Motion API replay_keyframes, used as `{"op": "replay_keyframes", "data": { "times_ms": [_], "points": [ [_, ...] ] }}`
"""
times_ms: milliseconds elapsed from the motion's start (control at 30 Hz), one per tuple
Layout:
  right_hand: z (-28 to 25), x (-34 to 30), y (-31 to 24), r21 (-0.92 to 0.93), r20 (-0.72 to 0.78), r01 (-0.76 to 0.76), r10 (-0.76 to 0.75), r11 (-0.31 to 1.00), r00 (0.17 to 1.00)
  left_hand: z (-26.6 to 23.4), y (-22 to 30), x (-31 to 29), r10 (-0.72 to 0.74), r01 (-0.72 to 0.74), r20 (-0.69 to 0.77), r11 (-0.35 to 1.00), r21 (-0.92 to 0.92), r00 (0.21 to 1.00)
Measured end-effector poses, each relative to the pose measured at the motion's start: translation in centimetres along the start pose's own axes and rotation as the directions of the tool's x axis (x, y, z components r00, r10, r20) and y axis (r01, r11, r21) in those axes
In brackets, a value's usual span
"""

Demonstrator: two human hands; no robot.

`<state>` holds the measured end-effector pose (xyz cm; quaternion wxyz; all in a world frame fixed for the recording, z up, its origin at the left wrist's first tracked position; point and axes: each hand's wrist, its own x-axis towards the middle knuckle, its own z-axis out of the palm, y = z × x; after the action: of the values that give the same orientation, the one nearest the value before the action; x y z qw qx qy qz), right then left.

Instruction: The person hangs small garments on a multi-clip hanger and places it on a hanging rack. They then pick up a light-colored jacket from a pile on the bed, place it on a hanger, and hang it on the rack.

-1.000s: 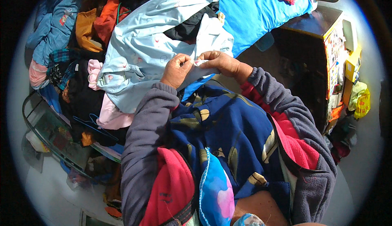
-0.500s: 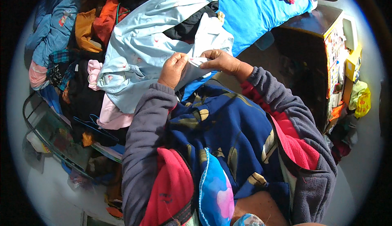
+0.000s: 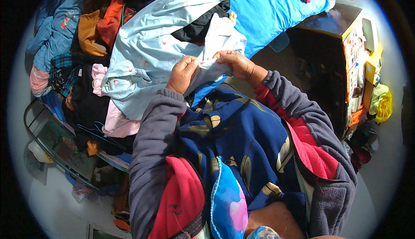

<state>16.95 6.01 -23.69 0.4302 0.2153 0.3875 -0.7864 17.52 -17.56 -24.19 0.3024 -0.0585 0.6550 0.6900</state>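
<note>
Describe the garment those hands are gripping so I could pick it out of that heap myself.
Start at the big clothes heap beside the bright blue sheet. On its top lies a pale blue garment, whose near edge the left hand and right hand pinch. It is the lightest, widest piece, with tiny pinkish marks, unlike the orange, black and plaid ones nearby.

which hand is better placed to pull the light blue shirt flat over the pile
Probably left: the left hand pinches the light blue shirt on the pile's side, where most of it lies. The right hand holds its near edge.
</note>
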Motion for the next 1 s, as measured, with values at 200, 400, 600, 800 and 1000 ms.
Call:
{"op": "replay_keyframes", "data": {
  "times_ms": [200,400,600,800,1000],
  "points": [
    [0.5,0.0,-0.2,0.003,0.003,-0.032,0.032,0.999,0.999,0.1,-0.1,0.1,0.004,-0.005,0.046,0.999,0.035,0.999],
    [1.8,-0.4,-1.5,-0.430,0.013,-0.013,0.020,0.903,1.000,-0.1,0.2,-0.2,-0.025,0.021,0.059,0.998,0.058,0.998],
    [3.6,-2.0,-3.0,-0.869,0.412,0.490,-0.445,0.072,0.795,0.3,0.1,0.3,-0.066,0.079,0.048,0.942,-0.326,0.997],
    [5.3,-1.9,-0.9,-0.745,0.651,0.649,-0.379,-0.154,0.658,0.3,0.2,0.4,-0.222,0.192,0.021,0.791,-0.580,0.975],
    [4.7,-0.5,-0.3,-0.892,0.238,0.429,-0.662,0.140,0.710,0.5,0.7,-0.1,-0.279,0.250,0.062,0.712,-0.656,0.958]
  ]
}}
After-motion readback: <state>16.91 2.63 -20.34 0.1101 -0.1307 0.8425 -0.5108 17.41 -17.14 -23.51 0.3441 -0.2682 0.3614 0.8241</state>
